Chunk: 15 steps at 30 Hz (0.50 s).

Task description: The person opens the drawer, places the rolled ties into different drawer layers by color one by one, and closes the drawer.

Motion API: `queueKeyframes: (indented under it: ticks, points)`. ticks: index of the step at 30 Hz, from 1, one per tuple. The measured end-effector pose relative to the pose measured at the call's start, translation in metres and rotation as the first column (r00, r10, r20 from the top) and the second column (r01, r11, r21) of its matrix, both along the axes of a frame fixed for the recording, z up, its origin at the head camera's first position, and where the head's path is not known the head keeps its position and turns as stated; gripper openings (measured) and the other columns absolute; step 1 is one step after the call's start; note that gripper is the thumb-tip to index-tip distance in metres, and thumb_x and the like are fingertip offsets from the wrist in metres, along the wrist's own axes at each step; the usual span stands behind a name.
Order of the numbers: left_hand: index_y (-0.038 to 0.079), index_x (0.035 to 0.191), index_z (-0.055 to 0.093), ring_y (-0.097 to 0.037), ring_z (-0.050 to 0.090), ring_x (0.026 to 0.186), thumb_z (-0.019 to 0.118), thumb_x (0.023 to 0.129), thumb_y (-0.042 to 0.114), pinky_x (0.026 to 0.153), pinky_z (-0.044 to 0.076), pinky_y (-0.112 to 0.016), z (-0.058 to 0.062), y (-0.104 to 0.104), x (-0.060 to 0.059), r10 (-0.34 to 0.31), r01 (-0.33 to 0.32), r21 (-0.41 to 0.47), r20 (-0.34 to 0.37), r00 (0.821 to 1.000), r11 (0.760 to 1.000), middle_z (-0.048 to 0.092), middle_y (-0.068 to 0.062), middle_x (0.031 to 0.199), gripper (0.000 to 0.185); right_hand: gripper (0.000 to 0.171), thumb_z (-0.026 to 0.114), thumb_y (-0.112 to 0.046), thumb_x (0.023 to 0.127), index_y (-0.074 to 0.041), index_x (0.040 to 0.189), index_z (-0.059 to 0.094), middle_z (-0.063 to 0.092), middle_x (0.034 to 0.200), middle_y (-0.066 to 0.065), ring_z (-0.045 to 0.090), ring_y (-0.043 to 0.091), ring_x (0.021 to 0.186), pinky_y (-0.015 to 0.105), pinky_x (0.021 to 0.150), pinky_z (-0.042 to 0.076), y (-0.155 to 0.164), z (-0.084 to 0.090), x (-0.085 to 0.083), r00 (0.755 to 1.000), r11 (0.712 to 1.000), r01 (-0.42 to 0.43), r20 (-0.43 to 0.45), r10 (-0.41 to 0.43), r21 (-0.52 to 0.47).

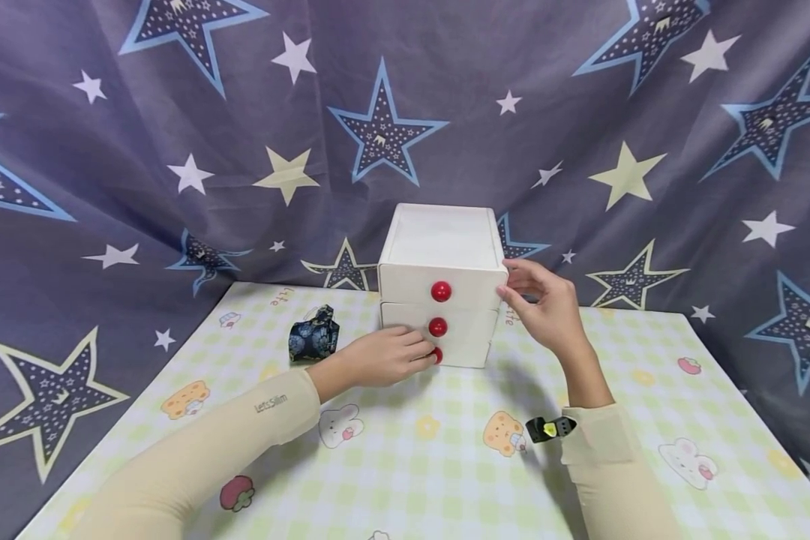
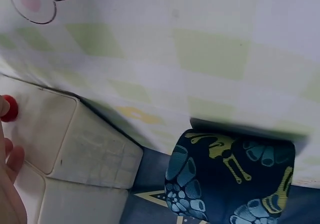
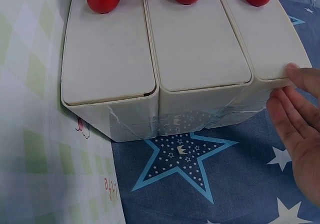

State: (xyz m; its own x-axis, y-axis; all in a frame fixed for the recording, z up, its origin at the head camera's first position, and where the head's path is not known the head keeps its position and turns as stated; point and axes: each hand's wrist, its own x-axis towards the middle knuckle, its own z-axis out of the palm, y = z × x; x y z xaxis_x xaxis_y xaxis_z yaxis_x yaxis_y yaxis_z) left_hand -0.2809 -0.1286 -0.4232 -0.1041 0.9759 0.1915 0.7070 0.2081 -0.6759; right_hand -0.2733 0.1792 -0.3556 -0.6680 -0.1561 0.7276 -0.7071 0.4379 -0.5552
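A small white drawer cabinet (image 1: 443,238) stands at the back of the table, with three stacked drawers and a round red knob on each. My left hand (image 1: 393,355) is at the lowest knob (image 1: 437,355), its fingers closed about it and partly covering it. In the left wrist view a fingertip presses on that red knob (image 2: 9,108). At the cabinet's upper right front corner, my right hand (image 1: 545,304) grips the edge. The right wrist view shows its thumb (image 3: 300,76) on the front of the top drawer (image 3: 272,43) and the other fingers along the side. All three drawers are closed.
Left of the cabinet lies a rolled dark blue patterned cloth (image 1: 313,335). A black device with a yellow mark (image 1: 550,429) sits by my right cuff. The table bears a green-checked cover (image 1: 405,465), and a starry curtain (image 1: 445,97) hangs right behind the cabinet.
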Motion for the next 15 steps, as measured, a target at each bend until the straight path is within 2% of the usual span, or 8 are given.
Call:
queueKeyframes:
  ticks: [9,15]
  points:
    - [0.012,0.127,0.07,-0.021,0.06,0.111,0.053,0.101,0.018,0.091,0.052,-0.03,-0.005,0.011,-0.005,-0.043,0.043,0.001,-0.041,0.998,0.999,0.066,-0.005,0.123,0.032,0.04,0.078,-0.003,0.089,-0.007,0.128,0.07,0.075,0.096,0.01,0.072,0.025,0.09,0.032,0.083,0.059,0.001,-0.003,-0.002,1.0,1.0,-0.005,-0.016,0.005,0.005]
    - [0.011,0.121,0.071,-0.022,0.06,0.112,0.054,0.1,0.015,0.094,0.052,-0.031,-0.005,0.018,-0.006,-0.05,0.048,-0.022,-0.059,0.997,0.999,0.065,-0.006,0.12,0.028,0.04,0.078,-0.004,0.089,-0.007,0.129,0.069,0.075,0.096,0.01,0.072,0.024,0.09,0.028,0.084,0.058,0.002,-0.002,-0.002,1.0,1.0,-0.004,-0.009,0.004,0.005]
